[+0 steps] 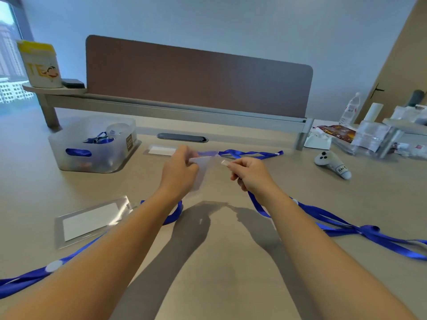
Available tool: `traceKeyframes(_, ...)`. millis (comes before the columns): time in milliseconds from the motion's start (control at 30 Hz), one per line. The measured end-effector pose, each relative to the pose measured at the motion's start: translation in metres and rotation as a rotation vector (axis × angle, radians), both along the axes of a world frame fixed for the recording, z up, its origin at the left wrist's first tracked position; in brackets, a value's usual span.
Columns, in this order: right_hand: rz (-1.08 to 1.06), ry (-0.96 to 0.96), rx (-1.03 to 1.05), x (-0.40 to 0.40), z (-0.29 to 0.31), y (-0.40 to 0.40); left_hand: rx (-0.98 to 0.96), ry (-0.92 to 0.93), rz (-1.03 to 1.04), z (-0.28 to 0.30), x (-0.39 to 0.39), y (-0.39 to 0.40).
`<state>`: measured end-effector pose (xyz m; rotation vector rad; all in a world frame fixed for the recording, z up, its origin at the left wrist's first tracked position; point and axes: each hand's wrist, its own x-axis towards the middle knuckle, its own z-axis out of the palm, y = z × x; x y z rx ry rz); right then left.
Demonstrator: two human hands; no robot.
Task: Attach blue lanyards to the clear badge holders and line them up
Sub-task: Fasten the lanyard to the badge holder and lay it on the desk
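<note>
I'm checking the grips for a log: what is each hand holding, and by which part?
The left hand pinches a clear badge holder by its top edge. The right hand holds a blue lanyard at its clip end.

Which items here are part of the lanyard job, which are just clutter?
Job: left hand holding clear badge holder; right hand holding blue lanyard; finished badge; supply bin.
Clutter: white controller; water bottle; yellow-lidded canister.

The person is showing two bare forearms with no sleeves visible. The left hand [179, 174] and right hand [250, 173] are wearing no gloves, rings or watch.
</note>
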<state>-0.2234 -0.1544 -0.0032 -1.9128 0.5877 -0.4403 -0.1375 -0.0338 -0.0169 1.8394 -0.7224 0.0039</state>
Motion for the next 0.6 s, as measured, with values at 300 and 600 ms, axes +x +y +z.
traceKeyframes(300, -0.001, -0.078, 0.038, 0.006, 0.018, 0.026, -0.200, 0.303, -0.089, 0.008, -0.005, 0.007)
traceKeyframes(600, 0.010, -0.093, 0.105, 0.011, 0.021, 0.035, -0.185, 0.184, -0.117, 0.009, -0.007, 0.012)
